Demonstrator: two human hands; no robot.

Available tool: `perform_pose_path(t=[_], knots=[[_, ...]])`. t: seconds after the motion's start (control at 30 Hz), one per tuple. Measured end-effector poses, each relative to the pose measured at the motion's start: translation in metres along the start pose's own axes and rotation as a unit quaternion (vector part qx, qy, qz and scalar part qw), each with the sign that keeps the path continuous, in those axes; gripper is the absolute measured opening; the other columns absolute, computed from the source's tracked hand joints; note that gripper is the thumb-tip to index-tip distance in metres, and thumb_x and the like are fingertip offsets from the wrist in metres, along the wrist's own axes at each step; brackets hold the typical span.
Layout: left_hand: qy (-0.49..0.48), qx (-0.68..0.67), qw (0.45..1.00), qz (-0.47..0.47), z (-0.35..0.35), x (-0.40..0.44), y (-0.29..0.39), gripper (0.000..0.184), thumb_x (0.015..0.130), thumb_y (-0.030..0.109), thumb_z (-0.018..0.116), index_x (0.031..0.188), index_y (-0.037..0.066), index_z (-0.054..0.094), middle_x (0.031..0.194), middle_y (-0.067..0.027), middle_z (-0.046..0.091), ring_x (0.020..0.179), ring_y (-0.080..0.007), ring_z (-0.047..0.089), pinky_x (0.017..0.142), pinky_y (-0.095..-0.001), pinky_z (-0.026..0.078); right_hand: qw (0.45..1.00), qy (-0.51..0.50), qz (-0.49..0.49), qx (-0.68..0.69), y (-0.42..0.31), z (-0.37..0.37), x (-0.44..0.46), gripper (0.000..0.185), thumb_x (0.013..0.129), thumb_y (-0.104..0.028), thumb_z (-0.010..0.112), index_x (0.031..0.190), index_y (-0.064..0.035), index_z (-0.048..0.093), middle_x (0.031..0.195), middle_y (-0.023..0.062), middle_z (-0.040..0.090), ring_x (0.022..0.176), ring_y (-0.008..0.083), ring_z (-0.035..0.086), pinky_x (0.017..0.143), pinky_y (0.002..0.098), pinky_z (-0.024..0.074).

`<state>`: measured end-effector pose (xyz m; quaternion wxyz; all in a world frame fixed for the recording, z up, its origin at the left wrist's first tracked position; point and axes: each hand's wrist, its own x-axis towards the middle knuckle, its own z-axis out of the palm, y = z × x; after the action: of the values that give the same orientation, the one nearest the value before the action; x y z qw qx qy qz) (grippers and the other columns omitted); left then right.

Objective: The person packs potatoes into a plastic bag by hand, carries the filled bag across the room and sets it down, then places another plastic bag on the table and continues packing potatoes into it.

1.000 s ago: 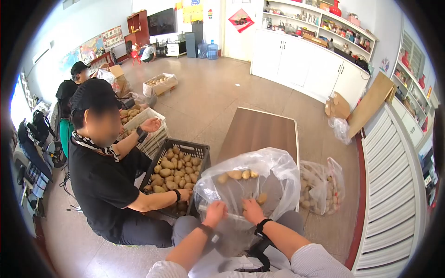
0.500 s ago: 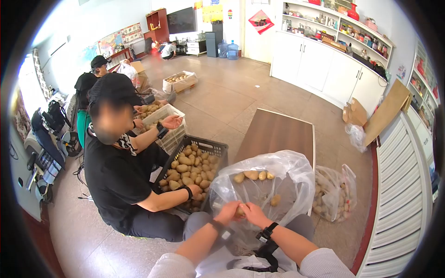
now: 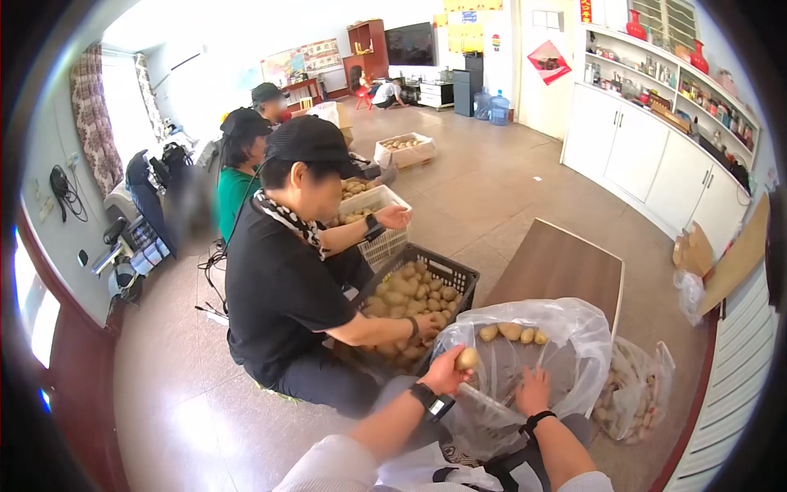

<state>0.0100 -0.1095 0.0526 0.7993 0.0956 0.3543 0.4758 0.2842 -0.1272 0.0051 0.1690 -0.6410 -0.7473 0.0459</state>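
In my left hand (image 3: 445,373) is a potato (image 3: 468,358), raised above the near left edge of a clear plastic bag (image 3: 574,316). My right hand (image 3: 534,392) reaches down into the spread bag, fingers curled against the surface; whatever is under them is hidden. A short row of potatoes (image 3: 510,331) rests on the bag's far side, just beyond my hands. The plastic drapes over the near end of a low brown table (image 3: 561,266).
At left a seated co-worker (image 3: 283,287) reaches into a black crate (image 3: 463,279) of potatoes. A white crate (image 3: 385,197) stands farther back. To the right, a tied plastic bag (image 3: 635,394) with potatoes sits on the floor. White cabinets (image 3: 635,139) line the far wall.
My hands, together around a potato before, have parted. The left has lifted a potato leftward; the right has moved into the bag where a lone potato lay. The view has turned left.
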Motion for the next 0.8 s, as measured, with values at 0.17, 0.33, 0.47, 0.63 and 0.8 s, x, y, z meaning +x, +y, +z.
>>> perform_pose_path(t=[0.17, 0.33, 0.47, 0.63, 0.8], knots=[[-0.010, -0.135, 0.988, 0.073, -0.023, 0.017, 0.032, 0.031, 0.099, 0.034, 0.051, 0.112, 0.006, 0.055, 0.093, -0.0115, 0.064, 0.073, -0.0275, 0.063, 0.063, -0.0383, 0.054, 0.999, -0.028, 0.005, -0.025, 0.017, 0.008, -0.002, 0.050, 0.076, -0.016, 0.068, 0.123, -0.0045, 0.059, 0.137, 0.0215, 0.045, 0.127, 0.0443, 0.036, 0.108, 0.0514, 0.0304], [0.058, -0.165, 0.974, 0.142, -0.048, 0.037, 0.049, 0.032, 0.099, 0.028, 0.049, 0.110, -0.001, 0.056, 0.097, -0.0163, 0.063, 0.080, -0.0311, 0.063, 0.067, -0.0404, 0.056, 0.999, -0.014, 0.020, -0.046, 0.040, 0.027, -0.005, 0.048, 0.074, -0.010, 0.067, 0.119, 0.0012, 0.059, 0.134, 0.0231, 0.046, 0.124, 0.0440, 0.038, 0.109, 0.0518, 0.0269], [0.134, -0.158, 0.962, 0.178, -0.056, 0.046, 0.058, 0.027, 0.098, 0.023, 0.050, 0.108, -0.001, 0.057, 0.096, -0.0151, 0.062, 0.082, -0.0311, 0.062, 0.068, -0.0428, 0.056, 0.999, -0.019, 0.044, -0.023, 0.032, 0.017, -0.008, 0.041, 0.075, -0.002, 0.062, 0.116, -0.0011, 0.059, 0.132, 0.0194, 0.046, 0.122, 0.0437, 0.038, 0.106, 0.0487, 0.0325], [0.202, -0.157, 0.945, 0.204, -0.044, 0.030, 0.064, 0.025, 0.097, 0.020, 0.050, 0.112, 0.001, 0.055, 0.100, -0.0152, 0.060, 0.080, -0.0327, 0.061, 0.065, -0.0440, 0.057, 0.999, 0.000, 0.035, -0.017, 0.034, 0.018, -0.010, 0.036, 0.074, 0.001, 0.059, 0.110, -0.0012, 0.059, 0.128, 0.0189, 0.048, 0.118, 0.0423, 0.040, 0.104, 0.0488, 0.0328], [0.232, -0.169, 0.935, 0.209, -0.043, 0.028, 0.069, 0.024, 0.096, 0.018, 0.052, 0.113, 0.001, 0.054, 0.102, -0.0162, 0.059, 0.081, -0.0331, 0.061, 0.065, -0.0455, 0.057, 0.999, 0.004, 0.042, 0.003, 0.036, 0.022, -0.010, 0.035, 0.074, 0.003, 0.059, 0.109, -0.0021, 0.058, 0.126, 0.0192, 0.048, 0.115, 0.0428, 0.041, 0.102, 0.0485, 0.0345]])
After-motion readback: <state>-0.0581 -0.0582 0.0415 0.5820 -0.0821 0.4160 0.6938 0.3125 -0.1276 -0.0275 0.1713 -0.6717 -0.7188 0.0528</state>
